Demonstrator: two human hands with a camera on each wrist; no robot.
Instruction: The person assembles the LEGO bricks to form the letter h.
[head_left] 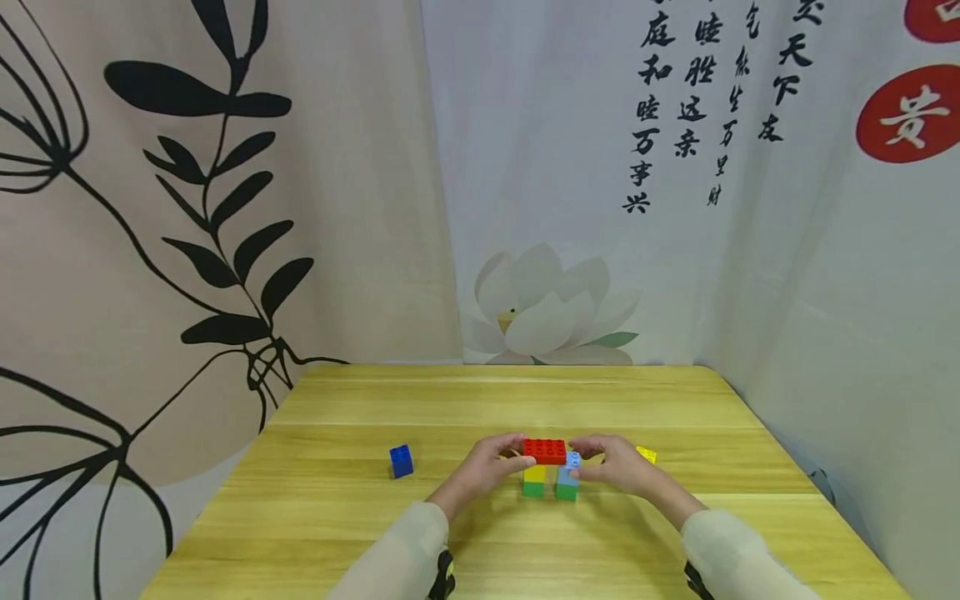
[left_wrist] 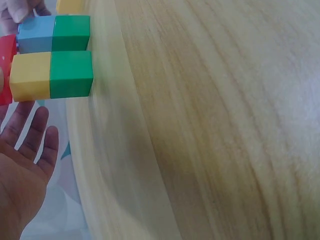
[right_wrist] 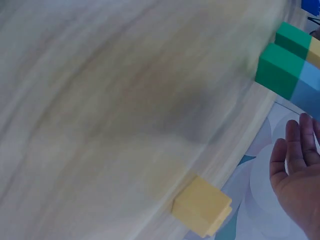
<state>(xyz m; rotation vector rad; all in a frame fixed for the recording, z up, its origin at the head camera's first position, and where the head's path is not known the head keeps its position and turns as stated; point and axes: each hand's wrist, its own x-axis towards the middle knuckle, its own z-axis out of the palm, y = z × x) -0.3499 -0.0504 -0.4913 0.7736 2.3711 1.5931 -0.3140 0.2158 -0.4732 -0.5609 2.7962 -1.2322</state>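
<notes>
A long red brick [head_left: 544, 451] lies across two short stacks. The left stack is a yellow brick [head_left: 535, 474] on a green brick [head_left: 533, 491]; the right one is a light blue brick [head_left: 567, 477] on another green brick [head_left: 566, 492]. Light blue studs show past the red brick's right end. My left hand [head_left: 487, 469] pinches the red brick's left end, thumb on its front side. At the right stack, my right hand [head_left: 618, 467] holds the light blue brick between thumb and fingers; the other fingers [right_wrist: 295, 145] extend loosely. Its exact contact is partly hidden.
A dark blue brick [head_left: 401, 461] sits apart on the left of the wooden table [head_left: 360, 533]. Behind my right hand is a loose yellow brick [head_left: 646, 454]. Printed curtains [head_left: 375, 208] hang beyond the table's back edge.
</notes>
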